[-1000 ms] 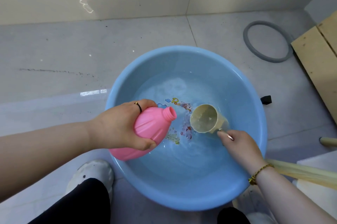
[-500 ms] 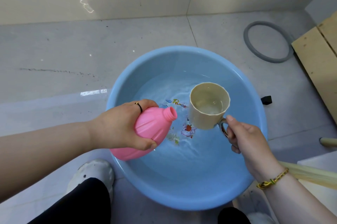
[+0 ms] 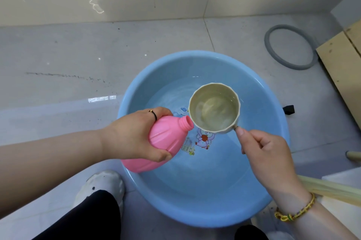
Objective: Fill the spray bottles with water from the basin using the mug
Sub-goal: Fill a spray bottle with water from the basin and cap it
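Note:
A blue basin (image 3: 273, 161) of water sits on the tiled floor. My left hand (image 3: 132, 138) grips a pink spray bottle (image 3: 166, 142) with no cap, tilted over the basin's left rim, its open neck pointing up and right. My right hand (image 3: 267, 153) holds a beige mug (image 3: 214, 108) by its handle above the water. The mug has water in it, and its rim nearly touches the bottle's neck.
A grey ring (image 3: 291, 46) lies on the floor at the back right, next to a wooden board (image 3: 341, 67). A small black object (image 3: 288, 109) sits by the basin's right rim. My white shoe (image 3: 101, 187) is at the lower left. A pale stick (image 3: 332, 191) crosses the lower right.
My right hand scooped the mug out of the water, lifted it and brought it left up to the bottle's neck. The left hand and the bottle stayed in place.

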Demonstrator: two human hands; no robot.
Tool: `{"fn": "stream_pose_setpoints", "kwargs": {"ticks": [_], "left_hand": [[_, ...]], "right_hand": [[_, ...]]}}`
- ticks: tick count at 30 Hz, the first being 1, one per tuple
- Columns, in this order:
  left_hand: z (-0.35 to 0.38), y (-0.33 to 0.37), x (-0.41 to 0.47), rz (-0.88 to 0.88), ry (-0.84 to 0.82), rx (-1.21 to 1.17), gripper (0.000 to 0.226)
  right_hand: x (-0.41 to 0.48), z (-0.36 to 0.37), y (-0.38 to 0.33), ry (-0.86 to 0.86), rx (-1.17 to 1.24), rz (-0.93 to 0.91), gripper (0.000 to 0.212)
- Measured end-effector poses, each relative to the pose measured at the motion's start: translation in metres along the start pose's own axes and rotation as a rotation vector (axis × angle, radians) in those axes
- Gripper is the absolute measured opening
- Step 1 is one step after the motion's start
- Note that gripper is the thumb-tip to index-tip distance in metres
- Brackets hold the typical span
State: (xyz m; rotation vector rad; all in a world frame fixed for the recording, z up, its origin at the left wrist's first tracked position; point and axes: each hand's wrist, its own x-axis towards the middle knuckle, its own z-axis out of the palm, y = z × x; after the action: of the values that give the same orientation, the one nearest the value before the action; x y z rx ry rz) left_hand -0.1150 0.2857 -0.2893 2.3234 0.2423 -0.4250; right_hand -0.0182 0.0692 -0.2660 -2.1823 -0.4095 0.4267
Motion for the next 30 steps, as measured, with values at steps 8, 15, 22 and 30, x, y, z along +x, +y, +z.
{"fn": "stream_pose_setpoints", "kwargs": {"ticks": [8, 15, 22, 30], "left_hand": [[0.000, 0.000, 0.000, 0.000, 0.007, 0.007, 0.079], [-0.001, 0.001, 0.000, -0.005, 0.006, 0.019, 0.082], [-0.001, 0.002, 0.000, -0.018, 0.002, 0.037, 0.088], [-0.001, 0.001, 0.000, -0.026, -0.015, 0.017, 0.074]], "right_hand": [[-0.001, 0.001, 0.005, 0.053, -0.131, -0.100, 0.051], [0.001, 0.001, 0.013, 0.083, -0.216, -0.171, 0.047], [0.000, 0.002, 0.012, 0.134, -0.308, -0.233, 0.040], [0.001, 0.003, 0.011, 0.190, -0.345, -0.302, 0.039]]}}
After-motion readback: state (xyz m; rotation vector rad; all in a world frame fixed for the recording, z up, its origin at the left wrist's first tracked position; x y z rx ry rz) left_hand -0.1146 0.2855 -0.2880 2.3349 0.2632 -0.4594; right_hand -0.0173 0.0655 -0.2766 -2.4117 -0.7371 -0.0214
